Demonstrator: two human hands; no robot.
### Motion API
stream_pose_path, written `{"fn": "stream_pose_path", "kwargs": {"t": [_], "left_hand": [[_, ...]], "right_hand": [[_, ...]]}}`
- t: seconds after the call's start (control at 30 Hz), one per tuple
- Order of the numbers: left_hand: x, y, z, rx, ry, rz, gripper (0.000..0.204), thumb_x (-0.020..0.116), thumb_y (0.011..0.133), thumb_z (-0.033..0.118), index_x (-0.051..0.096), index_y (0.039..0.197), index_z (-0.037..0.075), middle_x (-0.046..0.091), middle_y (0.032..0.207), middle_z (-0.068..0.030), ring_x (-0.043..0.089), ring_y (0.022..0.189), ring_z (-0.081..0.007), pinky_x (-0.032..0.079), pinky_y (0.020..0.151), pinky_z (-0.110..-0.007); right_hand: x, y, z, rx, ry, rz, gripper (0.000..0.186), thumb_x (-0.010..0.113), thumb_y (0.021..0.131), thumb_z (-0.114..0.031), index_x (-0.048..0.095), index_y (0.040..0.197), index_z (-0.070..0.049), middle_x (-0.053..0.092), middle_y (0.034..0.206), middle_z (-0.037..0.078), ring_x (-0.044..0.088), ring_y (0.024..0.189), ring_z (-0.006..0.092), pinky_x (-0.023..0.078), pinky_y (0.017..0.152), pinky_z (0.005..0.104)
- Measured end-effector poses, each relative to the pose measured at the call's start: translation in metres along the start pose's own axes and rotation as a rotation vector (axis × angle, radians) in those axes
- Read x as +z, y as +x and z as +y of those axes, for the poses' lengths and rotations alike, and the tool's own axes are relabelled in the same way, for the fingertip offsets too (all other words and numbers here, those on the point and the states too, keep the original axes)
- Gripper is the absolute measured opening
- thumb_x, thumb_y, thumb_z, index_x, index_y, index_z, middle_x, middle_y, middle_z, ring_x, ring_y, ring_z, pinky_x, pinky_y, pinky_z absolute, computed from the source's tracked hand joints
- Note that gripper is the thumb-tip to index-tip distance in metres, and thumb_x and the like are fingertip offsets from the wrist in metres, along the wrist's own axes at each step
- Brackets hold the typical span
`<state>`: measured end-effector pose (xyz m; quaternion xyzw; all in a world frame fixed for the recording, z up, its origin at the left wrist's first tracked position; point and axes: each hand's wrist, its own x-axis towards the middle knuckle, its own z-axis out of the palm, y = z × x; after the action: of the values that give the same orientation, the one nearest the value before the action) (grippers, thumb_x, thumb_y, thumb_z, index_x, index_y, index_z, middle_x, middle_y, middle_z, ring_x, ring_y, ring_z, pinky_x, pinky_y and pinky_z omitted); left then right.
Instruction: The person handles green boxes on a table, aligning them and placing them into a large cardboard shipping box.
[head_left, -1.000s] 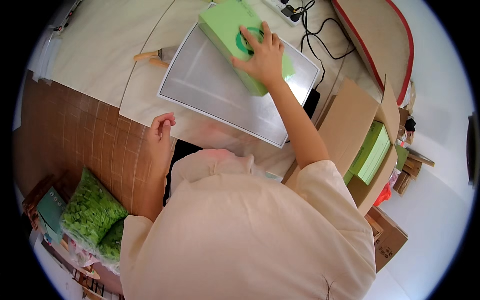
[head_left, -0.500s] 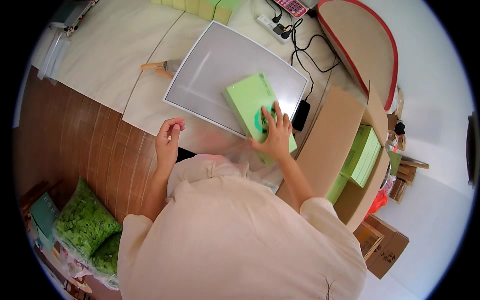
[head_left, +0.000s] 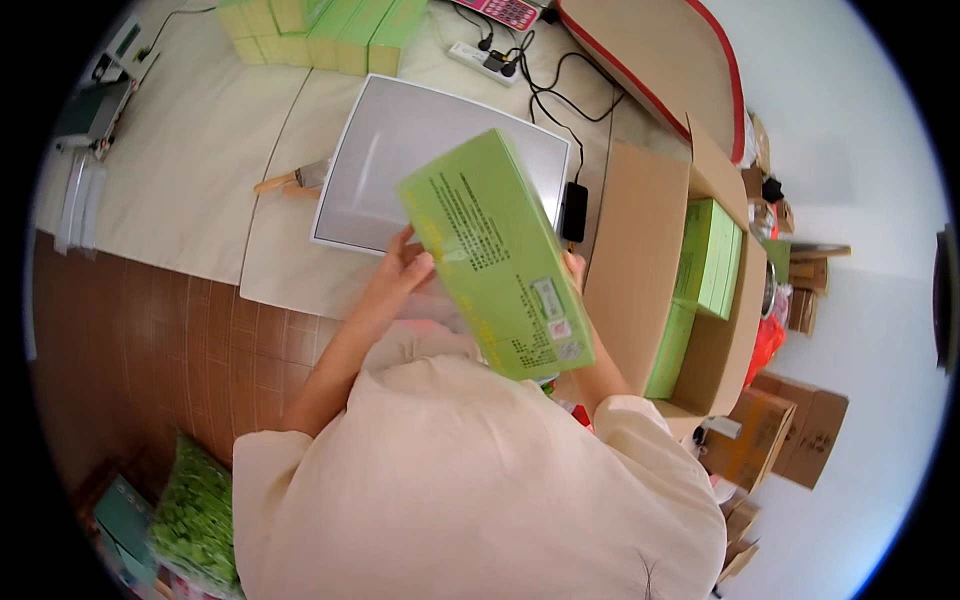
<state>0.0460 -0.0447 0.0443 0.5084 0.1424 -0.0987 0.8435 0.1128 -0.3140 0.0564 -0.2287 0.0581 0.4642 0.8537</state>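
A flat green box (head_left: pixel 495 255) with printed text and small labels is held up in front of my chest, tilted. My left hand (head_left: pixel 402 272) grips its left edge with the fingers wrapped around it. My right hand (head_left: pixel 574 268) is mostly hidden behind the box's right edge, only fingertips showing. Behind the box lies a white light panel (head_left: pixel 400 150) on the table.
An open cardboard carton (head_left: pixel 690 290) at my right holds several green boxes (head_left: pixel 708 258). More green boxes (head_left: pixel 320 30) are stacked at the table's far edge. A brush (head_left: pixel 290 180), a power strip with cables (head_left: pixel 490 62), and a black adapter (head_left: pixel 573 210) lie near the panel. A bag of green packets (head_left: pixel 190 510) sits lower left.
The green box has been lifted off the light panel and drawn toward my chest. My left hand rose from the table edge and took hold of it.
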Motion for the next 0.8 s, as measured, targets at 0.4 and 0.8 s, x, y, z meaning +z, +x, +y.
{"fn": "stream_pose_path", "kwargs": {"t": [0.4, 0.8], "left_hand": [[0.001, 0.003, 0.008, 0.145, -0.133, 0.301, 0.077, 0.067, 0.086, 0.026, 0.014, 0.132, -0.005, 0.036, 0.127, -0.0162, 0.042, 0.117, -0.0212, 0.041, 0.096, -0.032], [0.013, 0.023, -0.008, 0.101, -0.017, 0.179, 0.077, 0.063, 0.089, 0.025, 0.010, 0.134, -0.008, 0.030, 0.135, -0.0196, 0.035, 0.124, -0.0241, 0.033, 0.104, -0.035]], "right_hand": [[0.087, 0.043, 0.023, -0.474, -1.795, 0.354, 0.103, 0.082, 0.059, -0.041, 0.032, 0.143, -0.011, 0.031, 0.140, 0.026, 0.033, 0.126, 0.0416, 0.029, 0.104, 0.0491], [0.065, 0.068, 0.022, -0.631, -2.063, 0.448, 0.102, 0.081, 0.049, -0.035, 0.037, 0.139, -0.017, 0.032, 0.132, 0.027, 0.034, 0.118, 0.0450, 0.026, 0.100, 0.0528]]}}
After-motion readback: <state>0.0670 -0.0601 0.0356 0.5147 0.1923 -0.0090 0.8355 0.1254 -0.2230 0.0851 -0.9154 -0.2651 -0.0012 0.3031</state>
